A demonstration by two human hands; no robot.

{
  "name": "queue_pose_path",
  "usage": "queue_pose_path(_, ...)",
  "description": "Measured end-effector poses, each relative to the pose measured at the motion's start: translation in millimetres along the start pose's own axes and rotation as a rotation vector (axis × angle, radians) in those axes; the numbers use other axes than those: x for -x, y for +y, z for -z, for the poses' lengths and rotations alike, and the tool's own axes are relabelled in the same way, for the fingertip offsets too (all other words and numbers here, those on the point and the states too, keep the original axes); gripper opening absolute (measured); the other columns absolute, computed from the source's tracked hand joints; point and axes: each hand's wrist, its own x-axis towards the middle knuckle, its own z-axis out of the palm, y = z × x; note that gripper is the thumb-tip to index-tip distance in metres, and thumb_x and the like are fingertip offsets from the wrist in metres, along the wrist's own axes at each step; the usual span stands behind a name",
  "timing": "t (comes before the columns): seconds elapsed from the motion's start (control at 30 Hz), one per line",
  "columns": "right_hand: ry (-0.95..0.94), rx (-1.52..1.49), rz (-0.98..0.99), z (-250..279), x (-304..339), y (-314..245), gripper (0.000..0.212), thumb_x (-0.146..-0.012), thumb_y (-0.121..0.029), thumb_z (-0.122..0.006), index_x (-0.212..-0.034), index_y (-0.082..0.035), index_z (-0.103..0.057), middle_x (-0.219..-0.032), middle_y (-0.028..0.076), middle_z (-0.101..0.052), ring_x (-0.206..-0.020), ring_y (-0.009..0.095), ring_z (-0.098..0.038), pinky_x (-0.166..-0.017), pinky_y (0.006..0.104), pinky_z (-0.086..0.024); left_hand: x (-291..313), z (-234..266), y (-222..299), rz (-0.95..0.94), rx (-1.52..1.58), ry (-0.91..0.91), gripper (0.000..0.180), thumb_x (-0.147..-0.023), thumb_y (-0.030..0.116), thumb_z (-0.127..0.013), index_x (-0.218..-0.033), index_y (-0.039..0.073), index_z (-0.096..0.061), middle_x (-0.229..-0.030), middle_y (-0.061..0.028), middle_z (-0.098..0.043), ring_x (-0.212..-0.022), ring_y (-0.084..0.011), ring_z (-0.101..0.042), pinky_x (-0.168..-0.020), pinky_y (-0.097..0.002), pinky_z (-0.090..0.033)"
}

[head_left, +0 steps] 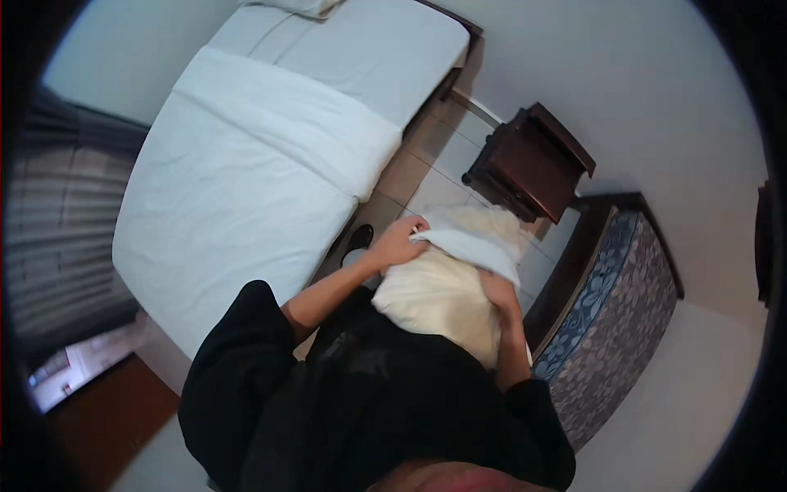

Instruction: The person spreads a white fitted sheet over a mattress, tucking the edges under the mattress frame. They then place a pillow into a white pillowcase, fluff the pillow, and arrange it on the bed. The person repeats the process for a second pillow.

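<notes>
In front of my body is a cream pillow [434,295], its far end covered by a white pillowcase [471,246]. The case's folded edge crosses the pillow between my hands. My left hand [399,243] is closed, pinching that edge at the left side. At the right side, my right hand [498,293] reaches under the white fabric against the pillow, with its fingers hidden. Both forearms come out of loose black sleeves.
To the left stands a bed [238,197] with white sheets and a folded-back cover. A dark wooden bedside table [529,164] is beyond the pillow. A bed with a floral mattress [615,312] stands right. Grey curtains [65,221] hang far left; a dark shoe [360,238] shows on the tiled floor.
</notes>
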Motion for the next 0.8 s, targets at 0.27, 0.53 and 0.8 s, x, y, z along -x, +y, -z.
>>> queue_pose_path(0.27,-0.325,0.259,0.624,-61,-129,-300,0.043,-0.103,-0.04,-0.058,-0.1,0.003,-0.067,-0.082,0.03,-0.067,-0.081,0.05,-0.065,-0.074,0.0565,-0.049,73,255,1,0.11,-0.084,0.963,0.029,-0.075,0.0,-0.074,-0.102,0.009,-0.073,-0.078,0.0011,-0.063,-0.062,-0.0065,-0.054,-0.054,-0.0248,-0.043)
queue_pose_path(0.53,-0.279,0.049,0.875,-94,-158,-416,0.036,-0.098,-0.021,-0.068,-0.069,-0.002,-0.057,-0.055,0.017,-0.05,-0.045,0.031,-0.046,-0.048,0.0424,-0.037,134,361,40,0.124,0.129,0.769,0.022,-0.085,0.001,-0.066,-0.106,0.006,-0.07,-0.09,0.0034,-0.062,-0.085,-0.0053,-0.056,-0.072,-0.024,-0.045)
queue_pose_path(0.8,-0.188,-0.103,1.088,-86,-203,-495,0.042,-0.092,-0.013,-0.07,-0.061,-0.005,-0.042,-0.052,0.01,-0.036,-0.042,0.023,-0.035,-0.045,0.039,-0.029,114,371,46,-0.026,0.371,1.001,0.017,-0.102,0.01,-0.056,-0.11,0.004,-0.069,-0.098,-0.0002,-0.07,-0.091,-0.0064,-0.062,-0.08,-0.024,-0.049)
